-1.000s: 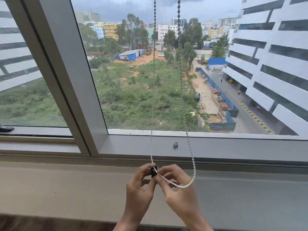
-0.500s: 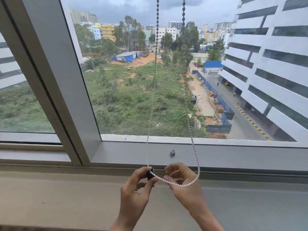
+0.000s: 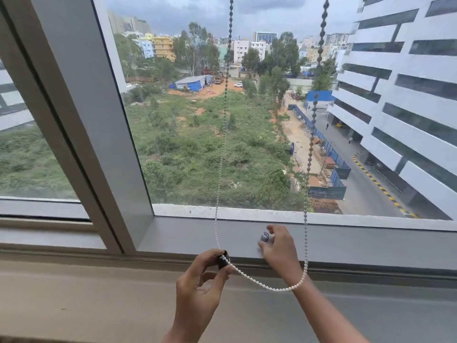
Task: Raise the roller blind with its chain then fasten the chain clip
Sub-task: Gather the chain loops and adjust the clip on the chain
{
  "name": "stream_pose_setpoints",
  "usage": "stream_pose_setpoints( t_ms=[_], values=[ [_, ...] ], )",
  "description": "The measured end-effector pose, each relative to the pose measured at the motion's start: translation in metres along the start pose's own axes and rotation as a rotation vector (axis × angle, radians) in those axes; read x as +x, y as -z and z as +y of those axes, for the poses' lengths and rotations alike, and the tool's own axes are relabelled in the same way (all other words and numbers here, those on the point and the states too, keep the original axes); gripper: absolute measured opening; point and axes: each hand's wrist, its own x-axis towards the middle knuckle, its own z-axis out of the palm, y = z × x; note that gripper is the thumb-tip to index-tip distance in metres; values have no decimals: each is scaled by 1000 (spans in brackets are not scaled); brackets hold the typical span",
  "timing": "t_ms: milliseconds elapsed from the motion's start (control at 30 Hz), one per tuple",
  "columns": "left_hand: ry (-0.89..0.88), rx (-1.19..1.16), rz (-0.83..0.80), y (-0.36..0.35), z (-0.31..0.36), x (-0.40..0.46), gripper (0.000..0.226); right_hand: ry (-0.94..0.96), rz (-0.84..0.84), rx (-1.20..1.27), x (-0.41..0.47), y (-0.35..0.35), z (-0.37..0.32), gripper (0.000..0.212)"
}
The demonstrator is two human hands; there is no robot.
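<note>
While the left hand [image 3: 200, 280] pinches the small black chain clip [image 3: 223, 259], the right hand [image 3: 278, 246] closes its fingers round a metal stud [image 3: 264, 237] on the window frame [image 3: 371, 243] just above. Between them the bead chain [image 3: 267, 286] sags, light and limp, likely best gripped at the clip.

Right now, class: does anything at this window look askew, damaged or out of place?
Nothing stands out. The bead chain hangs in an unbroken loop, the left hand pinches the black clip, and the right hand grips the metal knob on the window frame.
</note>
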Motion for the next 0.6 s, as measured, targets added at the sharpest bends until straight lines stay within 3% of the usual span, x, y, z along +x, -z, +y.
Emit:
stream_pose_setpoints(
  t_ms=[300, 600],
  values=[
    [-20, 17, 14, 10, -4, 12, 32, 0, 33, -14, 8, -10, 4, 23],
    [-35, 30, -10, 13, -8, 17, 32, 37, -83, 400, 3, 20, -61, 19]
  ],
)
